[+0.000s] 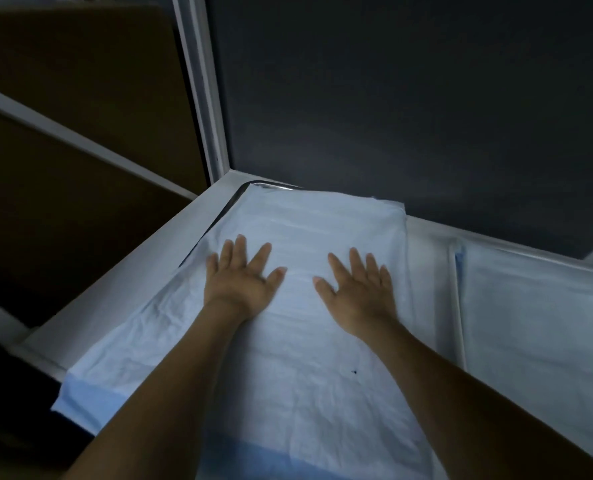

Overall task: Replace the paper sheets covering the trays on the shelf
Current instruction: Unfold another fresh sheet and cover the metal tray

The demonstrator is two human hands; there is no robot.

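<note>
Forearms (170, 393) stretched forward, left hand (241, 280) and right hand (357, 292) flat on paper sheet (288, 362), fingers spread, holding nothing

Nothing readable is showing. The paper sheet (288, 375) at six o'clock is bearing no print or label.

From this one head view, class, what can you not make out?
Head view:
Tray: under the sheet, only a rim corner shows.
Sheet's near end: cut off by the bottom edge.
Second sheet: cut off by the right edge.
Brown shapes at left: too dark to identify.
</note>
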